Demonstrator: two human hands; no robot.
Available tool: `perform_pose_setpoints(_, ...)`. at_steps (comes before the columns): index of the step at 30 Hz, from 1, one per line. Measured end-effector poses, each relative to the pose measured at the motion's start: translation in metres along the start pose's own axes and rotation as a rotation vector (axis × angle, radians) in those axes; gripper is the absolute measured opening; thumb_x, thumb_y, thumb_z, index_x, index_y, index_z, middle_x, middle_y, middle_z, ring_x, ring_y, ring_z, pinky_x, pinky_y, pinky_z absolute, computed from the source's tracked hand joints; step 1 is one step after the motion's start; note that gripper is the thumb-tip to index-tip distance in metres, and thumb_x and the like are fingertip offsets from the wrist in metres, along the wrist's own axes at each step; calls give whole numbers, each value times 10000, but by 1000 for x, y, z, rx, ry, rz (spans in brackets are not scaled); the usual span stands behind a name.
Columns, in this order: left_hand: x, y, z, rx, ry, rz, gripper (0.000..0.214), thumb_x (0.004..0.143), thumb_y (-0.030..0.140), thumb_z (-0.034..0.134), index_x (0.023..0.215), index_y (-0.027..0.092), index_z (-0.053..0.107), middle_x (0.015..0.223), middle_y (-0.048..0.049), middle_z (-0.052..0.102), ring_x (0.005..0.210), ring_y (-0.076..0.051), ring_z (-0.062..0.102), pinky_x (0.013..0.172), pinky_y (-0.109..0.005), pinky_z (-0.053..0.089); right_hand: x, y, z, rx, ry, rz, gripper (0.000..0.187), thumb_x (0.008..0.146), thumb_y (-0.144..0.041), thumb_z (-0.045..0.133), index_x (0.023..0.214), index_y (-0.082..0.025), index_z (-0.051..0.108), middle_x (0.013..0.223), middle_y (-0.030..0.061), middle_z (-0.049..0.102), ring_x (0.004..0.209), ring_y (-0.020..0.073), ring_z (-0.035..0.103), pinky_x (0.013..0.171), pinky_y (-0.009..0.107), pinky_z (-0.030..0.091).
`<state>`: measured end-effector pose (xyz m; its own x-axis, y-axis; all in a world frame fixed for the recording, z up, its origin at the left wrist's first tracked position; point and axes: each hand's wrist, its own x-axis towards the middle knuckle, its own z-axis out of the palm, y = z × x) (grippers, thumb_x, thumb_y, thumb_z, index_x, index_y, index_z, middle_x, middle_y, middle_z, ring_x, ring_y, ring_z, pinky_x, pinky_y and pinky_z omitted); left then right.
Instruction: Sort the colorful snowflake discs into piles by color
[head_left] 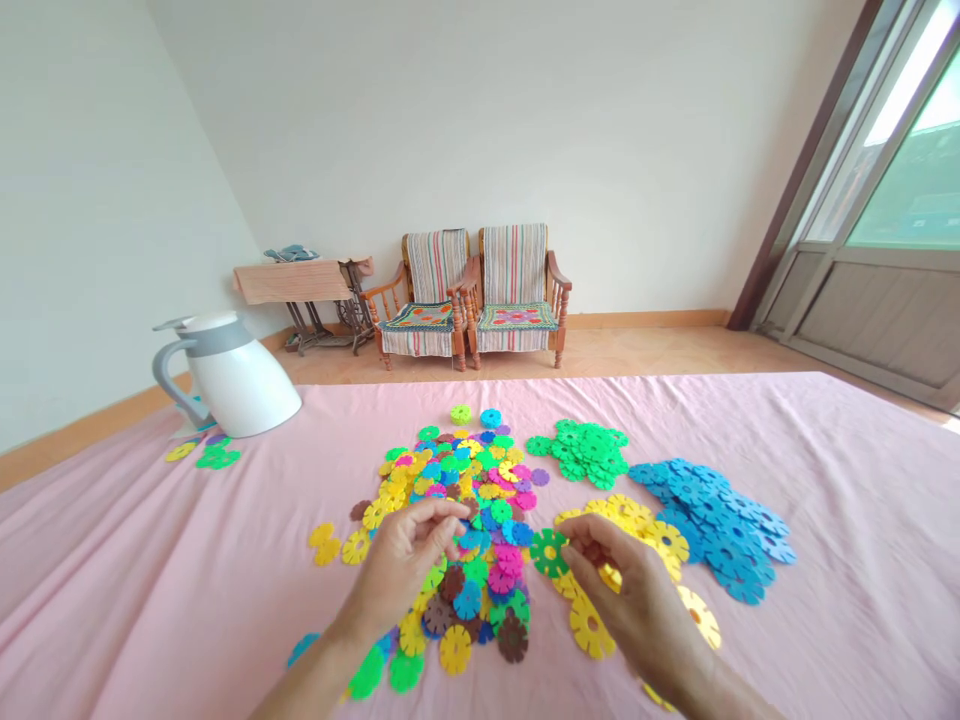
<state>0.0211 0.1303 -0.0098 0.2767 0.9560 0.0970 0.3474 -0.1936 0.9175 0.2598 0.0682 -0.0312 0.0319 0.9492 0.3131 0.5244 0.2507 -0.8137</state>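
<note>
My right hand [626,585] pinches a green notched plastic disc [549,553] at its edge, above the yellow disc pile [589,630]. Over the mixed heap of coloured discs [450,470] is my left hand [409,560], its fingers curled and the thumb close to the index finger. A brown disc shows right by those fingertips; whether it is held I cannot make out. Beyond the right hand lie a green disc pile [589,450] and a blue disc pile [720,525].
A white and grey jug [244,385] stands on the pink cloth [202,560] at the left, with a few discs beside it. Two wooden armchairs [514,270] and a cloth-covered sewing table [300,282] stand behind the table. A door [877,310] is at the right.
</note>
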Motion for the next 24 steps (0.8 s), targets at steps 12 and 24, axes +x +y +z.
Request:
perform_pose_setpoints(12, 10, -10, -36, 153, 112, 1, 327, 790, 440, 582, 905, 157, 697, 591, -2, 630, 579, -152, 608, 572, -235, 492, 44, 72, -43, -78, 230, 198, 325, 820, -428, 476, 944, -160, 612, 693, 34, 654, 610, 170, 618, 573, 286, 477)
perform_pose_setpoints(24, 11, -15, -39, 185, 148, -1, 281, 815, 396, 571, 919, 161, 685, 613, 4, 653, 582, -152, 626, 606, -241, 506, 99, 86, -46, -242, 265, 241, 304, 769, -294, 471, 942, -112, 641, 778, 94, 692, 592, 180, 637, 561, 281, 442)
